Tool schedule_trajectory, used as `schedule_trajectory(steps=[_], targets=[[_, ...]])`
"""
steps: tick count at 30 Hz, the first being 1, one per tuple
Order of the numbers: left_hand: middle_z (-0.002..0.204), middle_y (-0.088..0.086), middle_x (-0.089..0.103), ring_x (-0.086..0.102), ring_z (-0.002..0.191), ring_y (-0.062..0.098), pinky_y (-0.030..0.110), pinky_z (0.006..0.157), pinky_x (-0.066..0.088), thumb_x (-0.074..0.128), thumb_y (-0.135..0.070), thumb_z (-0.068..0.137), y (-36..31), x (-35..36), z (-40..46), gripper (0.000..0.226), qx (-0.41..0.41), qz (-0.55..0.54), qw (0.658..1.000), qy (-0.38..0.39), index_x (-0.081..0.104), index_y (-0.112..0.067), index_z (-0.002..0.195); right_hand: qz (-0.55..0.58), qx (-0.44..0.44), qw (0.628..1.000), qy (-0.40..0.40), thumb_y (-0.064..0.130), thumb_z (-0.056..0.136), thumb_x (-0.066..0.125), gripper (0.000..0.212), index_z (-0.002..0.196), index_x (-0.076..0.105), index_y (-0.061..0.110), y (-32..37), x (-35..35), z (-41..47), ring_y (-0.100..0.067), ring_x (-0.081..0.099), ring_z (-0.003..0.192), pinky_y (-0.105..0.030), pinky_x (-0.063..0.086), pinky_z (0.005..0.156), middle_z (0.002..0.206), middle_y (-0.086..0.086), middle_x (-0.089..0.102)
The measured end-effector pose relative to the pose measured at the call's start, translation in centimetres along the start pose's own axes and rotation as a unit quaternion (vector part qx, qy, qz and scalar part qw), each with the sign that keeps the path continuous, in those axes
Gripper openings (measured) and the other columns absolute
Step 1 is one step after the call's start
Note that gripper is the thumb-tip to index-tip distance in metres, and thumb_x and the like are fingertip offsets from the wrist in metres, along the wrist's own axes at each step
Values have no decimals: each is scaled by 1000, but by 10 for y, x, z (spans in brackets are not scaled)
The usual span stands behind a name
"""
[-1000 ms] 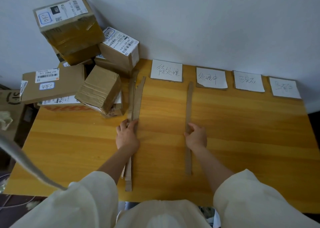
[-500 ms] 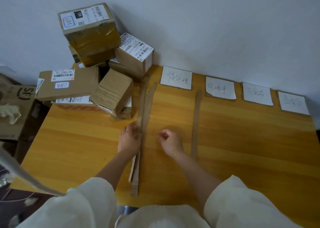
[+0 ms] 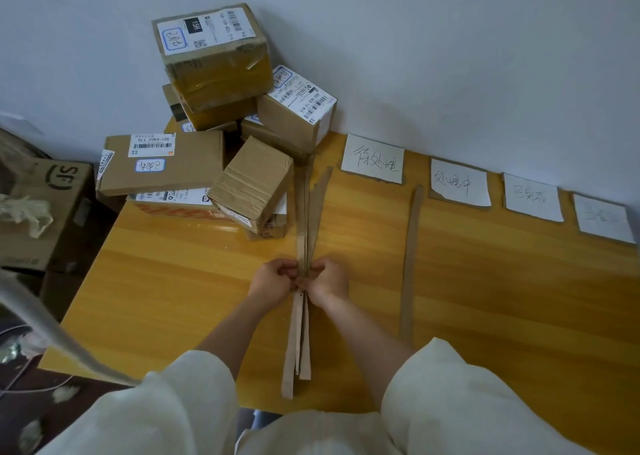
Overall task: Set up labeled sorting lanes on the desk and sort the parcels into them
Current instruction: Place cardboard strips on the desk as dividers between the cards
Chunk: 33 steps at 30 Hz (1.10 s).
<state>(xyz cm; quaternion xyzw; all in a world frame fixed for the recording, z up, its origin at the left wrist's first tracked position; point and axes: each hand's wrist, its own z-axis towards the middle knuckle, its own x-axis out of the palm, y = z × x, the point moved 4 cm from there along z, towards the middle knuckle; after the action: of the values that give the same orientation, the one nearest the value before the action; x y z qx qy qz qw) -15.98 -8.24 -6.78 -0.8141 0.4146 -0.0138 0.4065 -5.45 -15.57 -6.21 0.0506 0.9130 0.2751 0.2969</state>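
Note:
A bundle of long cardboard strips point(image 3: 304, 219) lies lengthwise on the wooden desk point(image 3: 485, 281), just right of the parcels. My left hand point(image 3: 273, 280) and my right hand point(image 3: 329, 278) both pinch the bundle at its middle, fingers curled around the strips. One single strip point(image 3: 410, 257) lies alone further right, between the first two labels. Several white handwritten label cards point(image 3: 374, 158) line the back edge of the desk. A pile of taped brown parcels point(image 3: 214, 63) fills the desk's back left corner.
A large cardboard box point(image 3: 38, 212) with crumpled paper stands on the floor to the left of the desk. The grey wall point(image 3: 450, 56) runs close behind the labels. A pale strap point(image 3: 52, 330) crosses the lower left of the view.
My right hand left the single strip and moved left to the bundle. Both hands now grip the bundle together. The view shifted left and down.

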Motion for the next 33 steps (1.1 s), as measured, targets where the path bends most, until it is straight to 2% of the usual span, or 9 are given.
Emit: schedule_trajectory(steps=[5,11,16,19,22,25,29,31,33], targets=[[94,8,68,65,86,24,44,88,56,45,9,85,7,1,2,40,-19,-39,999,23,63,-3,119,13,6,1000,-20,15,84,73,26,108,62,14,-4,-1,2,-20,64,99,-27,51,79,111,-6,68],[104,4,65,63,89,19,31,82,55,49,3,89,0,4,-3,39,4,-17,999,44,62,-9,124,30,-2,1000,-7,21,75,82,41,109,61,16,-4,-4,-3,-14,62,89,-25,50,75,94,4,63],[93,0,65,61,81,14,30,83,55,51,5,89,4,6,-3,40,1,-17,998,57,61,-7,126,0,-1,1000,-23,18,81,76,20,95,62,19,-6,-6,-1,-17,64,91,-30,53,77,95,2,66],[97,0,64,60,92,16,35,92,54,56,2,88,3,6,-2,42,8,4,997,71,60,-10,128,-14,-10,999,-39,18,84,73,13,91,63,21,-8,-13,-2,-15,64,85,-28,52,74,90,3,64],[116,5,66,60,97,16,33,91,53,58,-5,88,2,6,-2,42,19,36,997,68,61,-15,129,5,-13,998,-54,22,89,67,15,104,67,18,-12,-19,-4,-20,70,90,-36,57,82,98,0,70],[122,5,65,63,99,20,32,88,53,55,-11,91,0,6,-6,39,37,67,995,59,61,-19,128,31,-18,997,-74,26,97,55,27,121,65,16,-16,-33,-10,-21,69,94,-34,56,81,109,-3,71],[118,2,66,63,101,22,27,74,49,46,-23,96,-10,4,-16,33,75,98,992,-4,61,-24,125,30,-60,993,-100,25,101,47,26,121,62,19,-24,-61,-27,-18,64,91,-31,53,73,104,3,66],[119,2,65,62,100,23,25,71,44,47,-24,96,-18,8,-21,31,90,98,991,-34,61,-22,124,35,-84,989,-113,24,102,46,27,123,61,19,-31,-78,-36,-17,61,89,-28,50,69,102,5,63],[118,3,65,62,96,24,27,71,45,49,-25,95,-28,17,-23,28,105,88,989,-52,62,-21,120,46,-89,986,-131,24,102,45,24,121,60,21,-40,-95,-44,-18,62,87,-33,51,69,98,7,64]])
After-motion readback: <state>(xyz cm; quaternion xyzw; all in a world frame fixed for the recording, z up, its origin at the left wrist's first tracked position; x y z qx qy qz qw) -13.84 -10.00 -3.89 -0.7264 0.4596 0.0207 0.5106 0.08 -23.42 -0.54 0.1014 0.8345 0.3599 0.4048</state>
